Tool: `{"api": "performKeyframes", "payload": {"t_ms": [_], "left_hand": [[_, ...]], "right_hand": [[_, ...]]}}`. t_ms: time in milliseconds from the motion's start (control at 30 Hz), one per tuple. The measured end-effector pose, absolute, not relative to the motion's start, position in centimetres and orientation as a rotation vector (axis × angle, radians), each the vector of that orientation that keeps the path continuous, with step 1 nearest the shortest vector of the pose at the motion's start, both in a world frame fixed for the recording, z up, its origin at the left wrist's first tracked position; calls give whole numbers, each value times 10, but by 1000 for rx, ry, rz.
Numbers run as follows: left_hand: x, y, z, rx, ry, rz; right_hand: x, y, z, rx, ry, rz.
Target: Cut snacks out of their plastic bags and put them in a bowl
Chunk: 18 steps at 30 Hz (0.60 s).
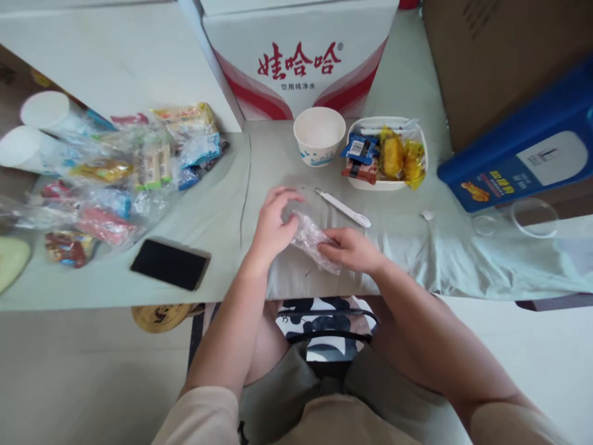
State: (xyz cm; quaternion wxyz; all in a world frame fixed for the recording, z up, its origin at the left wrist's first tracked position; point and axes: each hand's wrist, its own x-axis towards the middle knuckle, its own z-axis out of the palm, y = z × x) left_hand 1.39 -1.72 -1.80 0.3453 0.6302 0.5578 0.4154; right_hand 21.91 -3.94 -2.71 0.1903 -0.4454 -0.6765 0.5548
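My right hand (353,248) is closed on one end of a crumpled clear plastic bag (311,233) near the table's front edge. At the bag's other end is my left hand (277,221), its fingers bent but apart. The left thumb lies against or just over the plastic; I cannot tell which. A slim white craft knife (345,209) rests just beyond the bag. Behind it stand a white paper cup (319,139) with blue print and a white plastic tub (420,148) of wrapped snacks, among them yellow packets (393,157).
Several wrapped snacks (152,162) and two paper cups (32,148) lie at the left. A black phone (170,264) is near the front edge. A printed carton (301,62) stands behind; at right are a blue box (523,142) and a clear round lid (535,217).
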Motion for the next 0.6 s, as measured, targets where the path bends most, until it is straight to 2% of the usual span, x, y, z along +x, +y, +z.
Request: {"api": "performKeyframes", "payload": {"t_ms": [100, 233, 300, 433, 600], "left_hand": [[21, -18, -14, 1813, 1423, 1163], [27, -20, -21, 1764, 1117, 803], [26, -19, -27, 1587, 1133, 767], [11, -15, -39, 1329, 1376, 992], [-23, -19, -36, 1510, 1771, 1400]], "right_hand": [[215, -38, -32, -1310, -1858, 1374], [212, -32, -35, -1151, -1761, 1350], [212, -30, -35, -1100, -1727, 1367], [210, -31, -34, -1171, -1564, 1329], [205, -28, -35, -1252, -1574, 1292]]}}
